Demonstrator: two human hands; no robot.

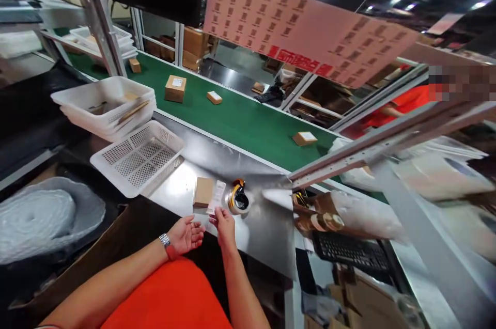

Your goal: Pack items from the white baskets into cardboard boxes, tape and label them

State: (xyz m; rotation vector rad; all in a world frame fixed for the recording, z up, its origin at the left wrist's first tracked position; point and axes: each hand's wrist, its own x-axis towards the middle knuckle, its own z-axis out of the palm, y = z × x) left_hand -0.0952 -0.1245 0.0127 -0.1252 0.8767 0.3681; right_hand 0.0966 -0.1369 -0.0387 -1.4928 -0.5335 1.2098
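My right hand (223,224) pinches the lower end of a white printed paper slip (217,196) above the metal table (267,231). Palm up, my left hand (186,235) is beside it with fingers apart and slightly curled, holding nothing; a watch is on that wrist. Just beyond the hands lies a small brown cardboard box (203,192), left of the slip. To the slip's right stands a tape dispenser (237,198) with a yellow and black handle and a roll of tape. The slip partly overlaps the view between box and dispenser.
An empty perforated white basket (137,156) and stacked white trays (106,104) stand to the left. A green conveyor belt (248,122) carries several small boxes behind the table. Bubble wrap (42,215) lies far left, a keyboard (351,251) right. A metal post (364,156) slants across the right.
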